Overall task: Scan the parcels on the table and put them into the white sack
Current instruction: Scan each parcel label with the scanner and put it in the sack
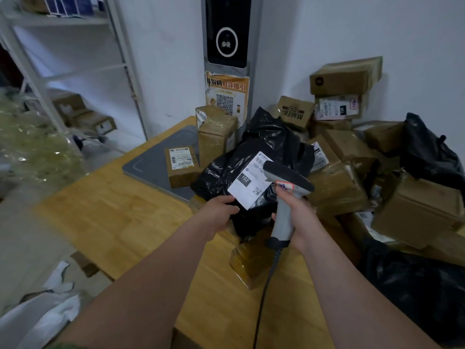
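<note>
1. Right hand (299, 217), centre frame, is clenched round the grey handle of the scanner (286, 183), with one finger up by the orange-edged sticker under the dark head.
2. Scanner head points up-left, over the white label (247, 183), and hides the label's right edge. Its cable (264, 293) drops from the handle base toward the bottom edge.
3. Left hand (219, 215), just left of the scanner, grips the near edge of the black parcel (264, 144). Thumb is on top beside the label's lower corner; fingers underneath are hidden.
4. Black parcel is a glossy plastic bag in the centre of the frame, resting against the pile. Label faces up, with "102" in a dark box.
5. White sack (37, 321) is in the lower left corner, off the edge of the surface and well apart from the black parcel. Cannot tell where its mouth is.
6. Surface (113, 217) is wooden and runs from centre to bottom of frame. A grey pad (151, 165) lies on it left of the black parcel, with a small carton (181, 165) on the pad and a tall carton (216, 137) behind that.
7. Taped brown parcel (251, 265) lies on the surface below the scanner handle, just beside the cable.
8. Right of frame: heap of cartons (337, 182) stacked up against the wall, with another black bag (427, 157) at the far right.
9. Upper centre: dark wall panel (227, 31) with a QR poster (227, 94) under it. Upper left: metal rack (63, 69), blurred.
</note>
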Motion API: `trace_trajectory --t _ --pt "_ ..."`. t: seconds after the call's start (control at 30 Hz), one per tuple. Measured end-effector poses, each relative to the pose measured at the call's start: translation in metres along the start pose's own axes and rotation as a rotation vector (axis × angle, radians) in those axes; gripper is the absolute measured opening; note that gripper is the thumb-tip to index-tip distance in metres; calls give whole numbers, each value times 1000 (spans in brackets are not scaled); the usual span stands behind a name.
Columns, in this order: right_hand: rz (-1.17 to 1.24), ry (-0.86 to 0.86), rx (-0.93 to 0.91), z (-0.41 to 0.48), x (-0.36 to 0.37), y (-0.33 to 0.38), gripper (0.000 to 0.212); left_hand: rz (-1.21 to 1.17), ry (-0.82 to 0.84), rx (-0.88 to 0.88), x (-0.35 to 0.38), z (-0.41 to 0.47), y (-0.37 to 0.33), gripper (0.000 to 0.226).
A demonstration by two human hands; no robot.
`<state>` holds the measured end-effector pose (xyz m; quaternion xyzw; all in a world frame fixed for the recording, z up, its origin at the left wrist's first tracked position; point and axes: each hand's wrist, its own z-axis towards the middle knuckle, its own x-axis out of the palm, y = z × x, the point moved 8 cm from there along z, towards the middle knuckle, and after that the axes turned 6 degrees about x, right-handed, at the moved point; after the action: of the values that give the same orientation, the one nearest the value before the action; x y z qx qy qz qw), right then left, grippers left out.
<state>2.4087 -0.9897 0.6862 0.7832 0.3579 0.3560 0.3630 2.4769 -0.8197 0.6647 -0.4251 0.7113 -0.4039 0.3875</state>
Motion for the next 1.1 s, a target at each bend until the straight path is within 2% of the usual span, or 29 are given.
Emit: trace_trajectory --t 0.1,0.17,0.3,0.4,0.47,0.53,0.63,0.7,0.77,0.87,1.0,1.1 --pt "10 42 35 12 2 0 26 98 65 14 -1 -5 0 44" --pt "10 76 29 12 5 3 22 158 36 68 -7 -2 -2 43" --pt "-19 147 -32 -1 7 16 38 159 -256 273 -40 5 -26 40" --pt "-59 228 -96 -19 6 32 21 223 -426 293 -65 2 -42 72" --pt "-97 283 -119 -31 6 41 16 246 -429 288 -73 -2 -53 104" --pt "-154 309 -125 -41 5 45 16 224 -385 316 -77 -7 -63 121" --pt "-207 326 -123 -52 3 48 15 125 -208 326 -69 -19 -74 106" --pt "-224 325 -127 -57 3 49 19 10 -37 284 -59 -27 -73 80" --pt "-225 325 -138 -61 6 50 19 -106 58 221 -55 -35 -67 57" --pt "-214 321 -161 -64 14 51 23 -297 40 171 -60 -44 -55 37" --pt "-122 241 -196 -69 17 57 42 -443 -63 213 -73 -51 -46 31" --pt "-130 230 -222 -77 25 62 44 -502 -148 248 -88 -56 -42 29"
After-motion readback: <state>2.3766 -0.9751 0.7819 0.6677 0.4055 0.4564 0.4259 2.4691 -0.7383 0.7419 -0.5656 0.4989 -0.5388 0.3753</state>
